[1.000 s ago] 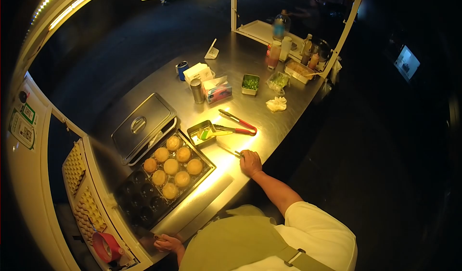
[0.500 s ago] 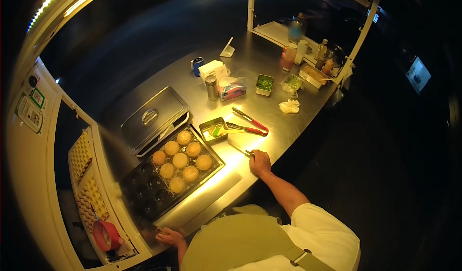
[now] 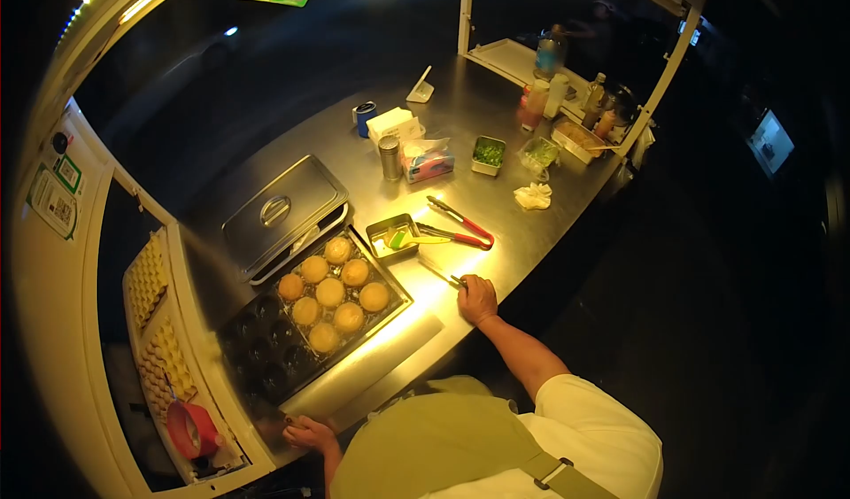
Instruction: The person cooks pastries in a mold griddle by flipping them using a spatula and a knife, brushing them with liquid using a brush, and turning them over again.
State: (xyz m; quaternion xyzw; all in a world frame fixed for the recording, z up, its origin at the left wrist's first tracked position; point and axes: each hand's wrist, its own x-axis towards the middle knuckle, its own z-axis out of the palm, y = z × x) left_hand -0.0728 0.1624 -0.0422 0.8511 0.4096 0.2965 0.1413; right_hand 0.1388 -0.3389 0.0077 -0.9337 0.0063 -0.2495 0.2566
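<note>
My right hand (image 3: 478,299) rests at the counter's front edge, its fingers wrapped round the dark handle of a thin metal tool (image 3: 440,274) that points up and left. My left hand (image 3: 307,433) is closed at the lower corner of the griddle; what it grips is too small and dark to make out. Between them lies the black griddle (image 3: 258,344) with round moulds. Several golden round cakes (image 3: 330,293) sit in its right part, and the moulds at left are bare.
Beyond the griddle are a steel lid (image 3: 288,216), a steel tray with a green brush (image 3: 392,235) and red tongs (image 3: 474,237). Farther back stand a shaker (image 3: 390,158), a tissue pack (image 3: 428,164), chopped greens (image 3: 487,153) and bottles (image 3: 534,105). Egg trays (image 3: 166,357) and a red bowl (image 3: 192,429) are left.
The view has shifted, so the counter appears farther right than one second ago. Both hands keep nearly the same places relative to the counter. The hanging green sign has swung.
</note>
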